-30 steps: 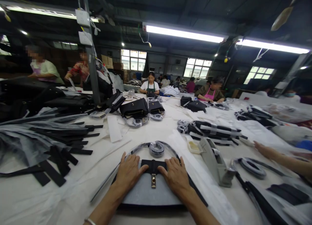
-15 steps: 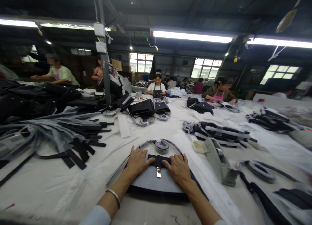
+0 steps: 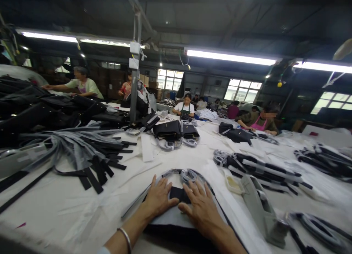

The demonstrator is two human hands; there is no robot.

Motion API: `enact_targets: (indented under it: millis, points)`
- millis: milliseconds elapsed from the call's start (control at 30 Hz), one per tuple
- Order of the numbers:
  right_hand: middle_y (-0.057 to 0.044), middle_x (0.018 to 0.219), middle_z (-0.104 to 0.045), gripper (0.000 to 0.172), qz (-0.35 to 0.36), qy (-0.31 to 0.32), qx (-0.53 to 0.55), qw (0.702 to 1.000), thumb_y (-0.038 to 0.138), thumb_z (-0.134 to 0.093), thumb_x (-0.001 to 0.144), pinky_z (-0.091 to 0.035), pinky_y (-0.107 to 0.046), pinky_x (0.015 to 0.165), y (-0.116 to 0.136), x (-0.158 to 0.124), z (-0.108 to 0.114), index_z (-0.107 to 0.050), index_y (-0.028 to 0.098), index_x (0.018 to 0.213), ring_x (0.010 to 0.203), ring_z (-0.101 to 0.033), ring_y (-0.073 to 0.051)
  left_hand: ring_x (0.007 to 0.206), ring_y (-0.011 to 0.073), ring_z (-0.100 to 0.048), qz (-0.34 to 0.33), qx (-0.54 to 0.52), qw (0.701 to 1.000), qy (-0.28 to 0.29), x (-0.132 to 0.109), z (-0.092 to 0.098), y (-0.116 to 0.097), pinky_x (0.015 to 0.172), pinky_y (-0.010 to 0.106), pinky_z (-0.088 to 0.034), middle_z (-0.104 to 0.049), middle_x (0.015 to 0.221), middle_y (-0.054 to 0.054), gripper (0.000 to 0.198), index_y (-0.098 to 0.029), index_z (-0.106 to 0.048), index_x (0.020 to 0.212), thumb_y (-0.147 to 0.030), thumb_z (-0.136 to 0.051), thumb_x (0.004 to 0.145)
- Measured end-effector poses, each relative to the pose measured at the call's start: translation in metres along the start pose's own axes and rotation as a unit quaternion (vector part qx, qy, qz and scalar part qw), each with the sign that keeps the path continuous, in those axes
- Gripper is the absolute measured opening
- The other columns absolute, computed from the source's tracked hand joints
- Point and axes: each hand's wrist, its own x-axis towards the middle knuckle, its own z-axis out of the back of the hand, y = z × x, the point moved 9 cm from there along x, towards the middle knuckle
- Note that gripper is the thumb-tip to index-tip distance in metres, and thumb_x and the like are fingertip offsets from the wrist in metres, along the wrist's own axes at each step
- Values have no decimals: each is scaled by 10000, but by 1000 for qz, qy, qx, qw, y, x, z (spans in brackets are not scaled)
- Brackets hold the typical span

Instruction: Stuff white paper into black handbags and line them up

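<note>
A black handbag with a grey wrapping sheet over its front lies on the table right before me. My left hand rests flat on its left side, fingers spread and pointing away from me. My right hand lies open on the right side, its thumb near the left thumb. Between them shows a dark flap piece; the part below it is hidden by the right hand. Beyond my fingertips sits a wrapped coil of strap, inside the arc of the bag's wrapped handle.
A grey tape dispenser and a small plastic tub stand to the right. Wrapped black straps fan out at left. Black bags stand farther back. A metal post rises behind. Several co-workers work at the tables.
My right hand has slid inward over the metal clasp, which is now covered. The fingers of both hands lie flatter across the bag. The whole view has shifted slightly to the left.
</note>
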Motion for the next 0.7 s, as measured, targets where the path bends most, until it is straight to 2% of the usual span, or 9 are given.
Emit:
enact_targets:
  millis: [133, 233, 300, 400, 467, 500, 567, 600, 700]
  points:
    - [-90, 1597, -264, 776, -6, 40, 46, 998, 698, -468, 907, -160, -618, 1181, 0, -17, -35, -328, 264, 1535, 1472, -206, -381, 1420, 349, -364, -8, 22, 1000, -20, 0, 15, -7, 1181, 642, -87, -439, 1492, 211, 743, -174, -487, 1431, -675, -520, 883]
    - [-58, 1615, -213, 765, 1, 24, 61, 998, 685, -470, 914, -136, -605, 1191, -6, -21, -46, -284, 297, 1547, 1483, -169, -368, 1471, 328, -261, -82, 31, 995, -54, -6, 34, -35, 1187, 637, -97, -300, 1584, 151, 695, -235, -371, 1501, -527, -586, 908]
    - [-64, 1614, -213, 739, 9, 22, 67, 997, 629, -488, 931, -139, -605, 1189, -9, -20, -48, -271, 293, 1552, 1484, -172, -364, 1483, 291, -239, -167, 16, 985, -36, -16, 31, -61, 1197, 585, -164, -265, 1605, 99, 717, -281, -276, 1538, -457, -597, 921]
    - [-104, 1607, -240, 714, 8, 7, 80, 997, 498, -545, 934, -142, -595, 1191, -9, -18, -43, -291, 245, 1551, 1485, -180, -355, 1461, 261, -302, -241, -8, 970, 9, -33, 7, -83, 1180, 499, -275, -296, 1591, 91, 756, -274, -182, 1564, -422, -579, 938]
    - [-129, 1571, -339, 673, 8, -12, 112, 994, 435, -598, 908, -158, -569, 1196, -6, -20, -31, -397, 204, 1508, 1467, -252, -337, 1443, 252, -342, -250, -10, 968, 2, -40, -7, -83, 1176, 478, -288, -324, 1577, 96, 739, -256, -148, 1572, -381, -541, 959]
    - [-136, 1521, -431, 596, 10, -26, 139, 990, 401, -613, 900, -194, -542, 1196, -5, -23, -22, -495, 188, 1444, 1436, -331, -318, 1434, 250, -358, -253, -8, 967, -7, -43, -11, -81, 1178, 474, -284, -341, 1569, 93, 717, -256, -151, 1572, -368, -520, 968]
    - [-125, 1332, -631, 343, 20, -70, 214, 974, 326, -610, 906, -315, -457, 1161, -5, -34, 6, -689, 179, 1205, 1297, -526, -256, 1417, 256, -388, -264, 6, 964, -24, -44, -18, -77, 1176, 474, -281, -367, 1559, 81, 640, -281, -218, 1560, -374, -481, 983]
    - [-114, 1236, -688, 250, 24, -102, 261, 960, 294, -583, 925, -409, -385, 1096, -10, -43, 24, -733, 181, 1090, 1206, -600, -219, 1412, 266, -396, -269, 17, 963, -30, -43, -20, -75, 1169, 484, -286, -367, 1560, 76, 591, -299, -274, 1544, -390, -459, 990]
    - [-67, 1100, -731, 183, -18, -240, 345, 907, 321, -622, 916, -505, -320, 952, -55, -94, 78, -739, 210, 1003, 1027, -671, -184, 1412, 290, -394, -283, 48, 957, -40, -37, -24, -71, 1137, 527, -305, -347, 1571, 69, 504, -332, -367, 1505, -416, -368, 1008]
